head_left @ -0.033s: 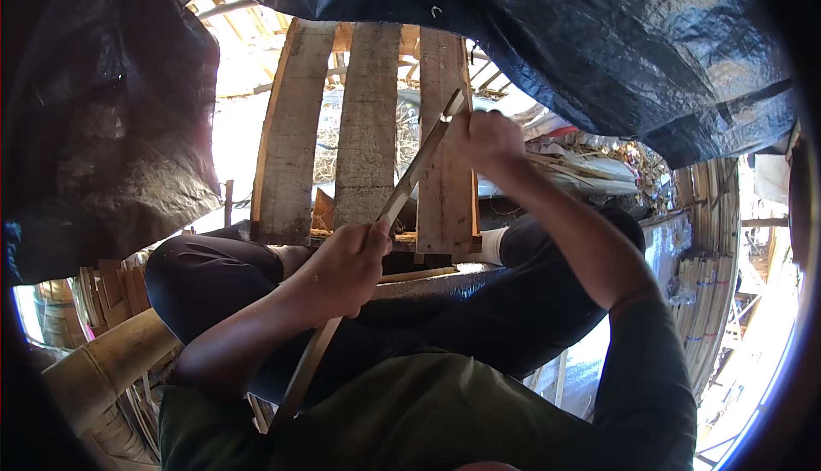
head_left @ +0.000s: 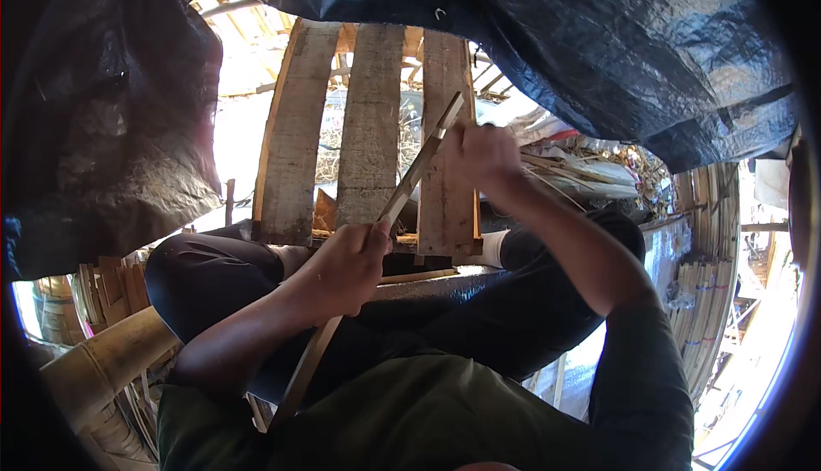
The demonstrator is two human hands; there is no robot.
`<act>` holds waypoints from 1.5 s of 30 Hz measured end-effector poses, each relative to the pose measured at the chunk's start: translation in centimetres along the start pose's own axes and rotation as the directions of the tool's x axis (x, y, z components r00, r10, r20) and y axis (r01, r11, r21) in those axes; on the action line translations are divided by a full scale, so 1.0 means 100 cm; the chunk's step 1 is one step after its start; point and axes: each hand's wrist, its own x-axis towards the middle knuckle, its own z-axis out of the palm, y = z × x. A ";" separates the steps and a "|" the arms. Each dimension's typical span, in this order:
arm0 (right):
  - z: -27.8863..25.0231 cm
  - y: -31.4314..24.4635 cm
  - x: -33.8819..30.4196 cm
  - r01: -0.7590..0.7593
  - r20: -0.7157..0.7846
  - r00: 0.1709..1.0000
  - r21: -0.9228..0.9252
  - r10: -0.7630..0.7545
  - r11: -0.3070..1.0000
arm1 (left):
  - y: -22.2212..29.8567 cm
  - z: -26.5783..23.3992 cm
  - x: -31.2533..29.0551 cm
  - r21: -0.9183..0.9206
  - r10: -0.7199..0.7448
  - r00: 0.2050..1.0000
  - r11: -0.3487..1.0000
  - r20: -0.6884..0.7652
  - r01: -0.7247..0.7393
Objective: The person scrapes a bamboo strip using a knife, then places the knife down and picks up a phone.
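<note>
A long, thin strip, apparently bamboo (head_left: 413, 176), slants from beside my lap up to the far right, over a rack of three wide wooden boards (head_left: 368, 120). My left hand (head_left: 349, 266) is closed around its middle, thumb along the top. At the strip's upper part, my right hand (head_left: 486, 159) is curled into a fist and slightly blurred. Whatever that fist holds is hidden behind the fingers. Past the right hand, the strip's far tip shows bare and pale.
Dark plastic sheeting (head_left: 641, 52) hangs overhead and down the left side. A thick bamboo pole (head_left: 111, 364) lies by my left knee. Bundled slats (head_left: 697, 317) stand at the right, and scraps (head_left: 590, 167) lie heaped beyond my right knee.
My right hand has moved slightly down and left along the strip, nearer to my left hand. The left hand keeps its hold in the same place.
</note>
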 end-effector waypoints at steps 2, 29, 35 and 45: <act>-0.001 -0.020 -0.021 0.017 0.089 0.996 0.098 -0.026 0.995 | 0.016 -0.005 0.005 -0.067 -0.094 0.995 0.993 -0.026 0.092; 0.004 0.004 0.017 0.441 -0.472 0.790 -0.006 -0.391 0.897 | 0.035 -0.005 0.005 -0.254 -0.130 0.990 0.961 -0.060 0.111; 0.003 0.002 0.023 0.407 -0.374 0.851 0.024 -0.369 0.913 | 0.036 -0.004 0.006 -0.271 -0.171 0.982 0.952 -0.078 0.144; -0.030 -0.016 0.009 0.010 -0.030 1.000 0.030 -0.010 0.999 | 0.031 -0.003 -0.001 -0.205 -0.143 0.989 0.969 -0.029 0.134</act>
